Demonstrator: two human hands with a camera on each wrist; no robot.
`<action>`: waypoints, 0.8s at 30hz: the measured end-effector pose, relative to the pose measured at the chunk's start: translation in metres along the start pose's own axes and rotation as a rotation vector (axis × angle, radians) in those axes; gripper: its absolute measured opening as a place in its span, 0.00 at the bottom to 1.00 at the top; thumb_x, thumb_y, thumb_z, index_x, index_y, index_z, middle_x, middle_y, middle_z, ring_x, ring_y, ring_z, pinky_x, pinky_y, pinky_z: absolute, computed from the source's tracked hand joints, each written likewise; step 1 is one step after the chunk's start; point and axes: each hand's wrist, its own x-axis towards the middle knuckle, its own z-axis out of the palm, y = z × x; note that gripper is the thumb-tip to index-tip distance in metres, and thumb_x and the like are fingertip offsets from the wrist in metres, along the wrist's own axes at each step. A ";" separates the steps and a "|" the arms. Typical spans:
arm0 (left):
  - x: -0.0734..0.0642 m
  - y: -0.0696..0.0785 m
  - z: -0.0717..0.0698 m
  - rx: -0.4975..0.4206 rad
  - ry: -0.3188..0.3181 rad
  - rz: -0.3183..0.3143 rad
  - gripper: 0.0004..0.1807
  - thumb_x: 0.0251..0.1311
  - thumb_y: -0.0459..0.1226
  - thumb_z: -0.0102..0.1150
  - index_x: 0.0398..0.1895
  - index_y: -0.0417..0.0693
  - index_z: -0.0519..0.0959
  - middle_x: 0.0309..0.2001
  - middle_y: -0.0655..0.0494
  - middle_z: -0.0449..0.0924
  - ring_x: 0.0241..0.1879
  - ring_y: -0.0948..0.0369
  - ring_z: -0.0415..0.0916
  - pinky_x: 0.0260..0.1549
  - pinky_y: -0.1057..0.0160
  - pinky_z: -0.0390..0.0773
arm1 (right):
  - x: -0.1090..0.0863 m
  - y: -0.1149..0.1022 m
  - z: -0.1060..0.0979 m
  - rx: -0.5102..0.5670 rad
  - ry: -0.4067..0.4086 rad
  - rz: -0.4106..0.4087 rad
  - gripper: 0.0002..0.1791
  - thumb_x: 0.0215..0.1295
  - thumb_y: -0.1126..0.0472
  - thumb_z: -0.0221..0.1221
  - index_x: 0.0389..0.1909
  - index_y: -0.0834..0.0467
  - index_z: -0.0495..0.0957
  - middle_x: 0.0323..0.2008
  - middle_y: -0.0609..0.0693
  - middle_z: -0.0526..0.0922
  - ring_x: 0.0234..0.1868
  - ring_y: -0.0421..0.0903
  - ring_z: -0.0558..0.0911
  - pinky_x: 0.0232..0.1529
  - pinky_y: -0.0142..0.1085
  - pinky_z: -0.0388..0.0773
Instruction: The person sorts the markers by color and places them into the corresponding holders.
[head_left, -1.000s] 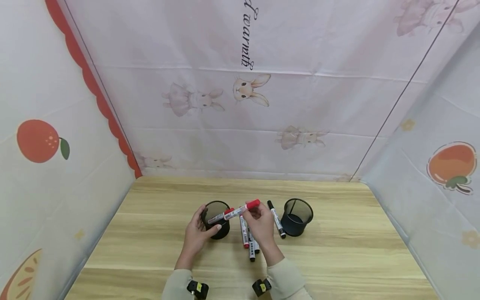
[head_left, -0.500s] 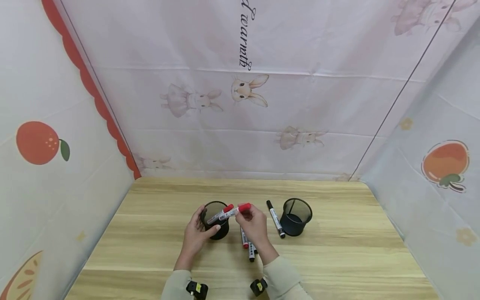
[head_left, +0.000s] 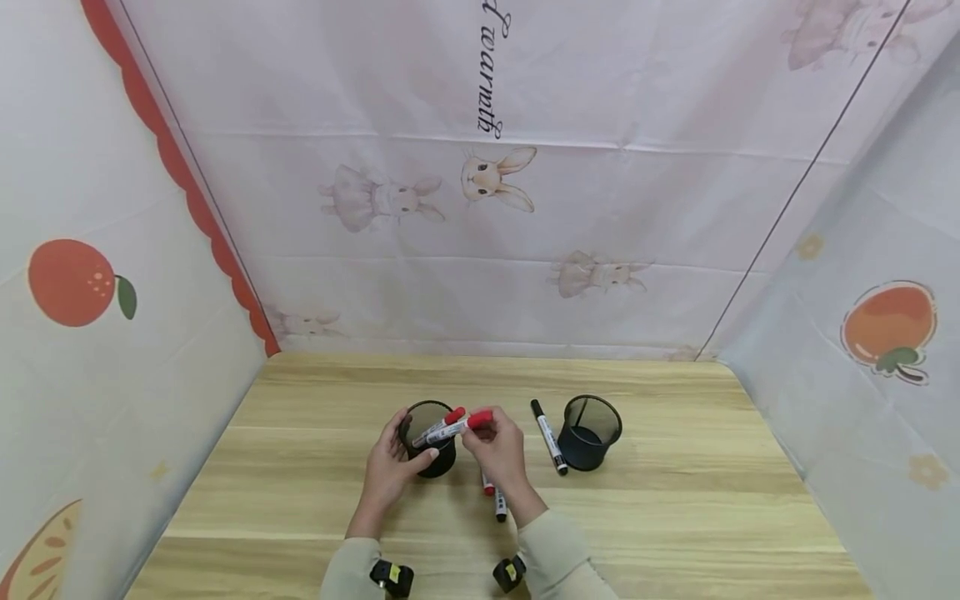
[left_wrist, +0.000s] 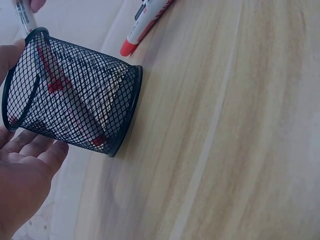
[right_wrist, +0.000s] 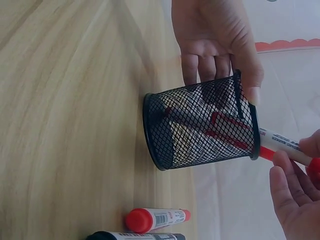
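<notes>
My left hand (head_left: 386, 475) grips a black mesh pen cup (head_left: 437, 464), thumb at the near rim and fingers around the far side. One red marker (head_left: 455, 414) leans inside it, cap above the rim; its barrel shows through the mesh in the left wrist view. Between thumb and fingers, my right hand (head_left: 498, 454) pinches a second red marker (right_wrist: 280, 141) near its red cap. That marker slants down to the left, its lower end passing in at the cup's mouth. In the right wrist view the cup stands on the table.
A red marker (head_left: 488, 485) and a black marker (head_left: 501, 507) lie on the wooden table under my right hand, partly hidden. Farther right, another black marker (head_left: 550, 437) lies beside a second mesh cup (head_left: 588, 450). Printed cloth walls (head_left: 480, 308) border the table.
My right hand has moved left with the red marker, bringing its lower end into the cup's mouth. The left hand keeps its hold on the cup.
</notes>
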 end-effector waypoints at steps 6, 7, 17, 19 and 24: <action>0.001 -0.006 -0.001 0.002 0.005 0.012 0.49 0.43 0.38 0.74 0.69 0.48 0.57 0.66 0.45 0.61 0.65 0.52 0.56 0.62 0.53 0.56 | 0.005 0.035 0.008 -0.077 -0.011 -0.031 0.07 0.55 0.71 0.63 0.35 0.66 0.79 0.30 0.54 0.82 0.29 0.44 0.80 0.30 0.32 0.79; 0.001 -0.006 0.000 0.003 0.006 0.012 0.48 0.43 0.38 0.74 0.69 0.49 0.58 0.66 0.46 0.61 0.65 0.52 0.56 0.62 0.53 0.56 | 0.006 0.041 0.009 -0.099 -0.012 -0.040 0.07 0.55 0.69 0.63 0.35 0.64 0.79 0.30 0.52 0.82 0.28 0.41 0.80 0.29 0.31 0.79; 0.002 -0.005 -0.001 -0.001 0.002 0.014 0.49 0.44 0.38 0.74 0.69 0.48 0.57 0.66 0.45 0.60 0.65 0.53 0.55 0.62 0.53 0.56 | 0.008 0.045 0.012 -0.246 -0.001 -0.064 0.06 0.54 0.66 0.64 0.33 0.61 0.79 0.26 0.47 0.81 0.26 0.39 0.78 0.27 0.29 0.77; 0.002 -0.005 -0.001 0.000 0.006 0.017 0.49 0.44 0.39 0.74 0.69 0.47 0.57 0.66 0.45 0.61 0.65 0.53 0.55 0.62 0.53 0.56 | 0.009 0.046 0.013 -0.251 -0.014 -0.060 0.06 0.55 0.65 0.64 0.33 0.61 0.79 0.27 0.48 0.82 0.27 0.39 0.79 0.28 0.29 0.77; 0.003 -0.007 0.001 -0.002 0.012 0.036 0.48 0.44 0.36 0.73 0.69 0.44 0.58 0.65 0.41 0.60 0.65 0.50 0.55 0.61 0.50 0.56 | 0.009 0.047 0.014 -0.292 -0.053 -0.064 0.04 0.57 0.64 0.63 0.32 0.61 0.79 0.27 0.48 0.81 0.28 0.40 0.80 0.29 0.29 0.78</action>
